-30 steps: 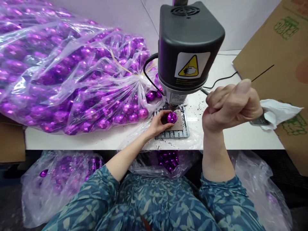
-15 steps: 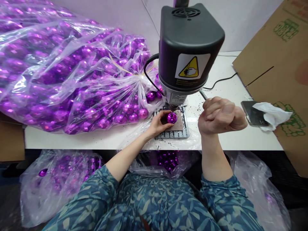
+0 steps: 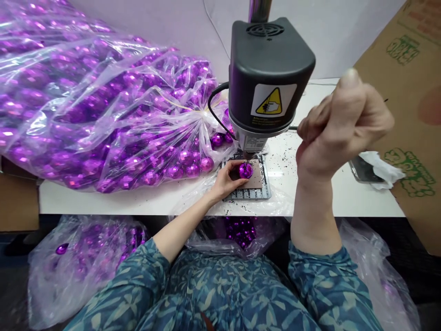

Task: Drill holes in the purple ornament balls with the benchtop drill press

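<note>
A shiny purple faceted ball (image 3: 245,170) is pinched between the thumb and fingers of my left hand (image 3: 227,179). It rests over a brown board (image 3: 255,180) on a slotted metal base plate (image 3: 267,192). Directly above stands a dark drill press (image 3: 270,59) with a hand-warning label. The drill's lower end is at the ball's top; whether the tip is inside I cannot tell. My right hand (image 3: 344,124) is raised on the right, its fist closed round the machine's lever (image 3: 292,128), of which only a short length shows.
A big clear bag (image 3: 103,105) of purple balls fills the left of the white table (image 3: 351,202). Dark chips lie about the base. A phone (image 3: 363,170) and crumpled tissue (image 3: 387,171) are beside the cardboard box (image 3: 409,138) at right. More plastic bags (image 3: 82,266) hang below the edge.
My right hand has risen and moved right with the lever. The drill press head sits lower in the picture, with more pole showing above it. My left hand keeps hold of the ball.
</note>
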A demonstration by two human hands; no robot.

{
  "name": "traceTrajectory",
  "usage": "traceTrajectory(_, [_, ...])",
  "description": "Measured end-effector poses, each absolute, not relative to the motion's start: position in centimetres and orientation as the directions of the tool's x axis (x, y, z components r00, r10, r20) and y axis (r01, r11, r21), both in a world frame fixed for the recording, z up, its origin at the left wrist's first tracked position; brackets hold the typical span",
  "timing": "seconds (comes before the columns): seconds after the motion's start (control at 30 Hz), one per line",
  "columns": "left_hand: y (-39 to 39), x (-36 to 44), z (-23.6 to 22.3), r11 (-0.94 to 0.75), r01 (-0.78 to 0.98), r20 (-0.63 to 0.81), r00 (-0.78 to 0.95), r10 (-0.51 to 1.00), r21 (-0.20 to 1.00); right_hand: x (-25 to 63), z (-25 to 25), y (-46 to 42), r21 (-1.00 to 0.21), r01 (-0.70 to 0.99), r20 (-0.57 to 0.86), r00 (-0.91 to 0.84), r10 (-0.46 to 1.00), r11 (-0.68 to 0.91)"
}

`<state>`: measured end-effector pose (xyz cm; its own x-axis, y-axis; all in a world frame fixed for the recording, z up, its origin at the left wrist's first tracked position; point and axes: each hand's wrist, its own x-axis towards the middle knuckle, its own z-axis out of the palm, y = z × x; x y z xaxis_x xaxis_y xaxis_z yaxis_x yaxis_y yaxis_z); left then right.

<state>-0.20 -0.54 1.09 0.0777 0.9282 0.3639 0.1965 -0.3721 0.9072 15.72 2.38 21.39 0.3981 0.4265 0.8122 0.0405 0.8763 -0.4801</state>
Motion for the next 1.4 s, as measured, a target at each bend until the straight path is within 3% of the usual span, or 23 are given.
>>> traceTrajectory(0.13, [-4.3, -1.0, 3.0, -0.473, 0.401, 0.481, 0.087, 0.872, 0.785, 15.8, 23.0, 3.1, -0.514, 0.029, 0.809, 0.349, 0.473, 0.857])
traceTrajectory(0.27, [-8.1, -2.4, 5.1, -0.634, 0.434, 0.439, 0.471, 0.765, 0.640, 15.8, 22.7, 3.3, -0.496, 0.050, 0.820, 0.354, 0.449, 0.867])
traceTrajectory(0.33, [-7.6, -3.2, 5.6, -0.660, 0.453, 0.420, 0.525, 0.741, 0.600, 15.8, 22.5, 3.3, -0.496, 0.066, 0.822, 0.358, 0.443, 0.866])
traceTrajectory(0.5, [2.6, -5.6, 5.5, -0.473, 0.642, 0.448, 0.217, 0.867, 0.603, 15.8, 22.5, 3.5, -0.481, 0.063, 0.819, 0.386, 0.423, 0.874])
traceTrajectory(0.6, [9.5, -6.2, 5.0, -0.286, 0.761, 0.354, 0.080, 0.932, 0.582, 15.9, 22.4, 3.6, -0.475, 0.068, 0.824, 0.384, 0.417, 0.877])
traceTrajectory(0.7, [13.2, -6.3, 4.6, -0.172, 0.815, 0.266, 0.022, 0.964, 0.554, 15.8, 22.2, 3.6, -0.463, 0.054, 0.827, 0.385, 0.409, 0.885])
traceTrajectory(0.83, [12.9, -6.6, 4.7, -0.205, 0.809, 0.273, 0.058, 0.960, 0.551, 15.7, 22.2, 3.5, -0.457, 0.042, 0.823, 0.398, 0.404, 0.888])
traceTrajectory(0.93, [10.0, -7.1, 5.3, -0.337, 0.711, 0.347, 0.139, 0.928, 0.617, 15.7, 22.2, 3.4, -0.459, 0.030, 0.822, 0.392, 0.412, 0.888])
traceTrajectory(1.07, [4.6, -7.1, 5.9, -0.393, 0.340, 0.392, 0.077, 0.917, 0.854, 15.8, 22.1, 3.3, -0.469, 0.023, 0.818, 0.388, 0.424, 0.883])
traceTrajectory(1.13, [2.3, -6.6, 5.9, -0.300, 0.110, 0.296, 0.052, 0.954, 0.948, 15.7, 22.1, 3.3, -0.464, 0.021, 0.820, 0.390, 0.420, 0.886])
traceTrajectory(1.23, [0.0, -5.5, 5.5, -0.080, -0.183, 0.099, 0.096, 0.990, 0.980, 15.7, 22.1, 3.4, -0.449, 0.027, 0.827, 0.392, 0.404, 0.893])
traceTrajectory(1.4, [-1.0, -4.3, 4.8, 0.163, -0.362, -0.092, 0.206, 0.974, 0.918, 15.8, 22.0, 3.4, -0.460, 0.049, 0.825, 0.392, 0.407, 0.886])
